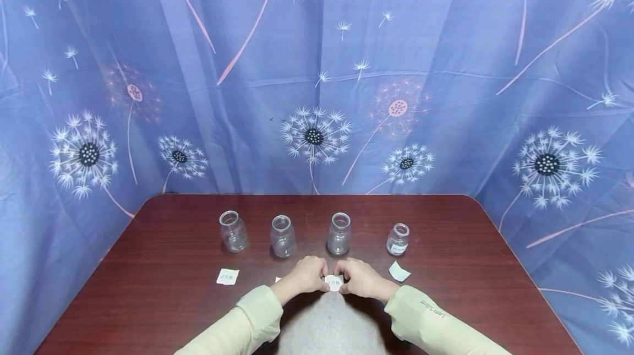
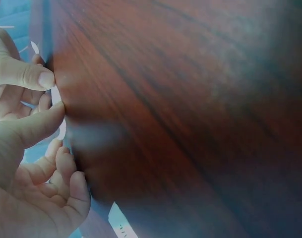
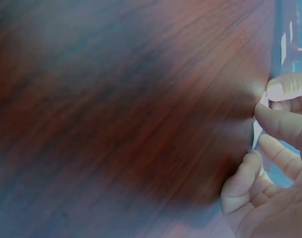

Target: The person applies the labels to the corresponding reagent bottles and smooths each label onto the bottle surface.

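Note:
A small white paper label (image 1: pixel 334 282) with dark printed characters lies between my two hands, low over the table. My left hand (image 1: pixel 309 274) pinches its left edge with thumb and forefinger, and my right hand (image 1: pixel 364 278) pinches the right edge the same way. From the left wrist view, the label (image 2: pixel 62 129) appears as a thin white strip at the fingertips. Straight behind the hands stands an open clear glass jar (image 1: pixel 339 235). Another glass jar (image 1: pixel 283 238) is to its left, beyond my left hand.
At the far left stands a third jar (image 1: pixel 233 232), with a printed label (image 1: pixel 228 276) before it. A smaller jar (image 1: pixel 398 240) on the right bears a label; a blank-looking paper slip (image 1: pixel 399 271) lies in front. My left forearm partly hides another white slip (image 1: pixel 278 279).

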The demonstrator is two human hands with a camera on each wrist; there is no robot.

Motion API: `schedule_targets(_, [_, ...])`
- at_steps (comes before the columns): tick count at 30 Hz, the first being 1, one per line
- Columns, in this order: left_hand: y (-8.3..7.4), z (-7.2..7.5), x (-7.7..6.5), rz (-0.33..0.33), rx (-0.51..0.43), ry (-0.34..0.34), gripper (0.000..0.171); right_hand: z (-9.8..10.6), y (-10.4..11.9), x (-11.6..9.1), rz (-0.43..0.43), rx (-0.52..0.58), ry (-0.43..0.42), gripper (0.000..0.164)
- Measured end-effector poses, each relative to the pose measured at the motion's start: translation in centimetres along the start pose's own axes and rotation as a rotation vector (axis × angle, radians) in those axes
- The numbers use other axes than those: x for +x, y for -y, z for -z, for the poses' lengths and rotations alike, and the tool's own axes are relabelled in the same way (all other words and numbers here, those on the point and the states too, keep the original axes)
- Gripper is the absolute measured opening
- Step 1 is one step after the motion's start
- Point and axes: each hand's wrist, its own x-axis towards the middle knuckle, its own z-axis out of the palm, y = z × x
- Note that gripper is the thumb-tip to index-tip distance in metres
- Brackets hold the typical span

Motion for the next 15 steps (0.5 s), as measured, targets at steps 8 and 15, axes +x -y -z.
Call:
schedule_targets(8, [-0.19,-0.07,-0.11,-0.008,-0.089,-0.036,0.022,-0.11,-0.17,-0.16,0.01,-0.01,-0.013,0.029])
schedule_targets(15, [0.0,-0.38,-0.1,-0.007,-0.227,-0.029,0.02,-0.03,-0.31,-0.11,0.005,0.081,-0.049,0.014])
